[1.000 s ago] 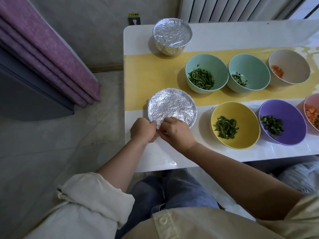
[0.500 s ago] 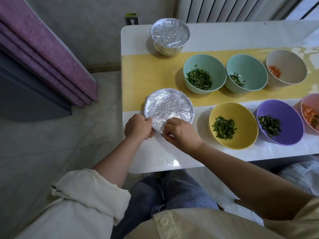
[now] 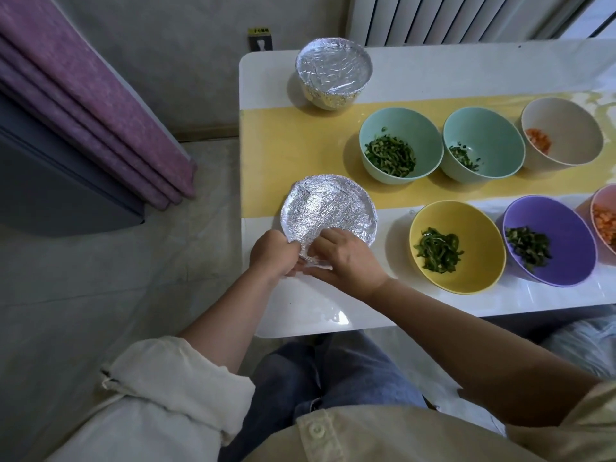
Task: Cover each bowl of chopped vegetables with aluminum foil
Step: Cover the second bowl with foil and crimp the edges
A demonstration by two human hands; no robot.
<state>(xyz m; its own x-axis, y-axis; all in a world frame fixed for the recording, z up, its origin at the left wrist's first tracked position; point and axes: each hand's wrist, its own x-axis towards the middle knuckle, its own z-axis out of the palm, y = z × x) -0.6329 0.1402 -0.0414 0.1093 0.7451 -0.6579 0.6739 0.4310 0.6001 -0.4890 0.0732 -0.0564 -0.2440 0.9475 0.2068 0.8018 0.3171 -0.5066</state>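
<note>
A bowl covered with crinkled aluminum foil stands near the table's front left corner. My left hand and my right hand meet at its near rim, each pinching the foil's loose edge there. A second foil-covered bowl stands at the far left of the table. Uncovered bowls hold chopped vegetables: two green bowls, a beige bowl, a yellow bowl, a purple bowl and a pink bowl cut off at the right edge.
The white table has a yellow runner across its middle. A purple curtain hangs at the left over a tiled floor. A radiator stands behind the table. My knees are under the front edge.
Both hands stay at the near rim of the foil-covered bowl, working the foil edge; my left hand has drawn closer to my right and the view has shifted slightly.
</note>
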